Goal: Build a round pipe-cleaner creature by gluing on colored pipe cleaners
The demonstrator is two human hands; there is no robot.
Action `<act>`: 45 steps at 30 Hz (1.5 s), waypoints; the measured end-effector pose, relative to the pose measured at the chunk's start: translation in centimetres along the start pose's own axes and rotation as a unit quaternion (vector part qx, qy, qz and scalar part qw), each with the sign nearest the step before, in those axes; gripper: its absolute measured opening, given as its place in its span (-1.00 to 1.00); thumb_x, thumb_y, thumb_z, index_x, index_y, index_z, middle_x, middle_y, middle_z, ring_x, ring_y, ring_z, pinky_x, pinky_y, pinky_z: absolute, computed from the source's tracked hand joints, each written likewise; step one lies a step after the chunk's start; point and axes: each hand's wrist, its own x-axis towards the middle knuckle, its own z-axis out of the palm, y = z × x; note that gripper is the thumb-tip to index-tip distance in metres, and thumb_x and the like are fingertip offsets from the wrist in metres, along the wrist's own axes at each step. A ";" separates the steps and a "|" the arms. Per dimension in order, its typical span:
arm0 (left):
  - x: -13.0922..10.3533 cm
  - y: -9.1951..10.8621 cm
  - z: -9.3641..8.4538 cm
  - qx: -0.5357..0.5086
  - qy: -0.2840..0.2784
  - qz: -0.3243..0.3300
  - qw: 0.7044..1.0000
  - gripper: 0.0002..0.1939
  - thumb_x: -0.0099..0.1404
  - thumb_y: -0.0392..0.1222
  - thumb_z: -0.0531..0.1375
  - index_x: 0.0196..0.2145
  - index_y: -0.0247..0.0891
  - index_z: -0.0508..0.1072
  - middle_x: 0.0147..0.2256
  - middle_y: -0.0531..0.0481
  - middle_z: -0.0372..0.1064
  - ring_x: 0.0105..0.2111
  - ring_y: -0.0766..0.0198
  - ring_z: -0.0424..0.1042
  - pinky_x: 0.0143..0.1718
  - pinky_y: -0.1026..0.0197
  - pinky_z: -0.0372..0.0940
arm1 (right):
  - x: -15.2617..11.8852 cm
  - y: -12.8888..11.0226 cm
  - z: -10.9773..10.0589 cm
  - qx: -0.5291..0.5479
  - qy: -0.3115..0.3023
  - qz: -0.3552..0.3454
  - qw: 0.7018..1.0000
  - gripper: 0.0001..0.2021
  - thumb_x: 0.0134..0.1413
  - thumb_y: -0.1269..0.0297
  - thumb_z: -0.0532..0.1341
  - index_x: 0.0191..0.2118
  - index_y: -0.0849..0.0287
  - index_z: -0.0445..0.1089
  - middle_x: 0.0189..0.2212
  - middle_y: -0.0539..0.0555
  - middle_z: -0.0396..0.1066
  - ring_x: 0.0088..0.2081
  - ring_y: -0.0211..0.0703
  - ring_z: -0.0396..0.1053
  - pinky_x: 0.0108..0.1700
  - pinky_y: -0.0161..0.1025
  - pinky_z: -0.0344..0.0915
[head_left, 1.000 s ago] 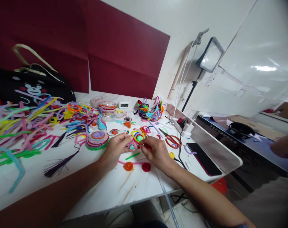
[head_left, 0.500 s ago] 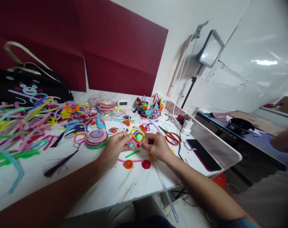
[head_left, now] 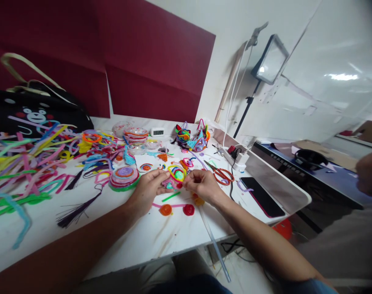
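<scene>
Between my pinched left hand (head_left: 149, 190) and right hand (head_left: 202, 185), above the white table (head_left: 136, 245), I hold the yellow-rimmed pipe-cleaner piece (head_left: 177, 173), whose coils could loosen if I tug unevenly.

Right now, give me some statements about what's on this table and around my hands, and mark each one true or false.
1. The left hand and right hand are at opposite sides of the colourful looped piece. True.
2. The phone lies left of the scissors. False: it lies to their right.
3. A small white digital clock stands towards the back of the table. True.
4. The red coil is left of the orange coil. False: it is on the right.
5. The scissors have orange handles. True.
</scene>
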 end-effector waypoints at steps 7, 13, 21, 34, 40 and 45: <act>0.0 0.1 0.0 -0.010 0.003 -0.021 1.000 -0.91 0.10 -0.28 0.31 -0.43 -0.34 0.48 -0.46 0.03 0.35 -0.51 0.38 0.37 -0.47 0.23 0.50 | 0.1 0.4 -0.2 -0.007 0.006 0.002 1.000 -0.92 -0.17 0.32 0.23 -0.50 0.21 0.43 -0.56 -0.01 0.43 -0.52 -0.27 0.34 -0.48 -0.35 0.23; 0.0 0.2 -0.1 -0.008 -0.003 -0.031 0.999 -0.96 0.19 -0.35 0.23 -0.43 -0.33 0.46 -0.47 0.00 0.40 -0.51 0.35 0.42 -0.48 0.24 0.49 | 0.1 0.5 -0.2 -0.004 0.000 0.009 1.000 -0.91 -0.18 0.30 0.25 -0.51 0.21 0.43 -0.57 -0.02 0.41 -0.53 -0.28 0.32 -0.48 -0.34 0.22; 0.0 0.1 0.0 -0.005 -0.009 -0.030 0.999 -0.97 0.19 -0.34 0.24 -0.42 -0.33 0.47 -0.48 0.00 0.42 -0.52 0.35 0.42 -0.47 0.23 0.49 | 0.2 0.4 -0.2 -0.037 0.010 -0.003 0.999 -0.87 -0.18 0.26 0.26 -0.55 0.21 0.38 -0.62 -0.07 0.32 -0.58 -0.35 0.19 -0.54 -0.38 0.13; -0.1 0.2 -0.1 -0.013 -0.003 -0.024 1.000 -0.95 0.12 -0.32 0.29 -0.45 -0.34 0.48 -0.47 0.00 0.38 -0.52 0.35 0.40 -0.50 0.22 0.48 | 0.3 0.2 0.0 -0.079 0.031 -0.022 0.996 -0.89 -0.18 0.28 0.23 -0.58 0.19 0.37 -0.63 -0.06 0.32 -0.59 -0.33 0.21 -0.52 -0.38 0.15; -0.3 0.5 0.0 -0.016 0.005 -0.030 0.999 -0.96 0.12 -0.32 0.28 -0.43 -0.35 0.48 -0.46 -0.01 0.38 -0.52 0.33 0.39 -0.51 0.21 0.48 | 0.4 0.0 0.0 -0.071 0.027 -0.018 0.997 -0.89 -0.20 0.28 0.24 -0.59 0.18 0.37 -0.63 -0.05 0.32 -0.57 -0.30 0.25 -0.51 -0.37 0.16; -0.6 0.8 0.3 -0.026 0.003 -0.038 0.999 -0.98 0.11 -0.36 0.26 -0.46 -0.35 0.46 -0.49 -0.01 0.37 -0.53 0.33 0.39 -0.53 0.22 0.47 | 0.4 -0.5 -0.2 -0.089 0.022 -0.006 0.996 -0.91 -0.22 0.30 0.25 -0.58 0.19 0.39 -0.62 -0.06 0.35 -0.56 -0.30 0.28 -0.48 -0.36 0.18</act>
